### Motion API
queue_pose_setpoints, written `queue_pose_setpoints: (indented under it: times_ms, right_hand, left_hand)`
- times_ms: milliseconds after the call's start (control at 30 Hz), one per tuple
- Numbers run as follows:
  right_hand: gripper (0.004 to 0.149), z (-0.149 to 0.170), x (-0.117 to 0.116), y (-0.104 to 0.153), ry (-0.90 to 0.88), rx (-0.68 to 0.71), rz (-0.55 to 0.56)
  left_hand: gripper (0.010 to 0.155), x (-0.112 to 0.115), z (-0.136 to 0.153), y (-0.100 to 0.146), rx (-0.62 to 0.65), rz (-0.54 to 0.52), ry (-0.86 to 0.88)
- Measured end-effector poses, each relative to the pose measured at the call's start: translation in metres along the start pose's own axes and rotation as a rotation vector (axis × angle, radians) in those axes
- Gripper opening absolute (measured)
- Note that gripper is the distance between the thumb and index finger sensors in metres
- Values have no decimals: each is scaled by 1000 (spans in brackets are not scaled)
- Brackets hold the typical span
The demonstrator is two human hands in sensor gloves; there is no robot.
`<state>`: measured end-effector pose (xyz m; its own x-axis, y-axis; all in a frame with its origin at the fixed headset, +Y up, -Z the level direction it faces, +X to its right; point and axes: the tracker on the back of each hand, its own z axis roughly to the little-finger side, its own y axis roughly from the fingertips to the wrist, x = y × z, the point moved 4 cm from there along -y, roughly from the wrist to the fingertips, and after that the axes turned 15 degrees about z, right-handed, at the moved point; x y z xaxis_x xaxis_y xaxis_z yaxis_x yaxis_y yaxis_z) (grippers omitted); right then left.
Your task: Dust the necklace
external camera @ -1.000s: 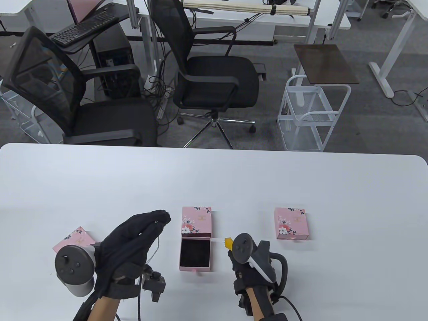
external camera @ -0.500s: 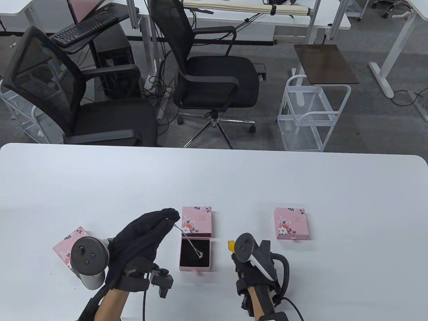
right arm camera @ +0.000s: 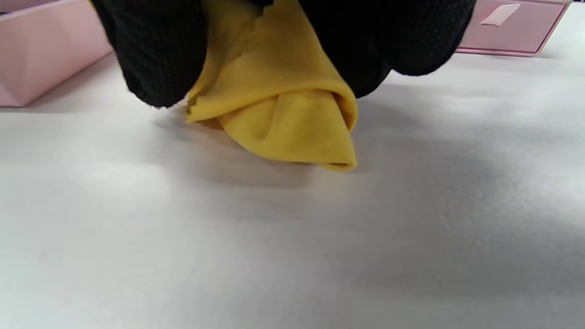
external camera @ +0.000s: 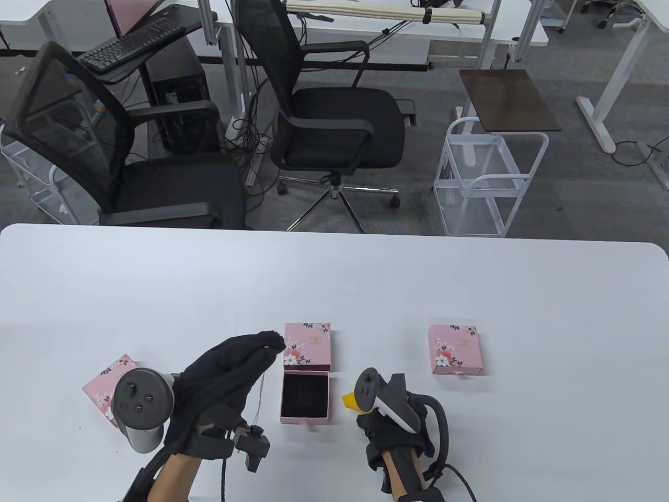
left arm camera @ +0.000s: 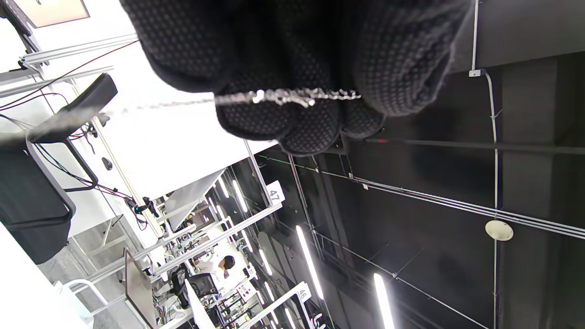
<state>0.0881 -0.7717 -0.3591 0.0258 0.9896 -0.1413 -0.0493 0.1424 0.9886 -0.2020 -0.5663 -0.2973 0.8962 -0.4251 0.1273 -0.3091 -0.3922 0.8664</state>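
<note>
- White surface (external camera: 334,282), with rounded far corners.
- Open pink box (external camera: 306,374) near the near edge, midway along it, drawer pulled out.
- Closed pink box (external camera: 456,349) toward the right edge.
- Third pink box (external camera: 107,379) toward the left edge, partly hidden.

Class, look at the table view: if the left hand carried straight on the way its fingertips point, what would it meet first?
Probably the pink floral box sleeve beyond the open tray: the left hand, pinching the necklace, points at its near-left corner. Height is unclear, so it might pass above.

your thin silver necklace (external camera: 260,391), slack from pinched left fingertips (external camera: 272,345), beside the open pink box (external camera: 306,397)
</note>
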Motion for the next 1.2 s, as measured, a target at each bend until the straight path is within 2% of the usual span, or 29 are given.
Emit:
queue_pose_setpoints:
  times_ms: [133, 333, 400, 533, 600, 700, 933, 1033, 1133, 1200]
  right_hand:
    - [76, 1, 7, 3, -43, 14, -2]
    - [76, 0, 29, 14, -115, 51, 29]
    - [76, -1, 40, 17, -166, 90, 74]
    - [72, -7, 71, 30, -409, 206, 197]
    - [70, -15, 87, 38, -549, 280, 247]
    - [68, -32, 102, 48, -670, 381, 257]
    - [69, -80, 134, 59, -807, 532, 288]
    - [55, -97, 141, 57, -822, 579, 327]
    - [36, -101, 141, 48, -822, 544, 397]
    - [35, -99, 139, 45, -811, 548, 384]
  left_hand:
    - [36, 2, 3, -2, -9, 4, -2]
    - [36, 9, 8, -7, -18, 25, -11]
    - [36, 10, 9, -8, -23, 29, -16]
    - [36, 14, 12, -10, -31, 43, -19]
    - [36, 14, 13, -10, -35, 50, -17]
    - [36, 13, 13, -10, -33, 53, -8]
    - [36, 6, 7, -7, -18, 37, 6]
    - [37, 2, 8, -6, -18, 26, 11]
    - [37, -3, 10, -5, -22, 9, 15]
    - [37, -7, 10, -5, -23, -6, 20]
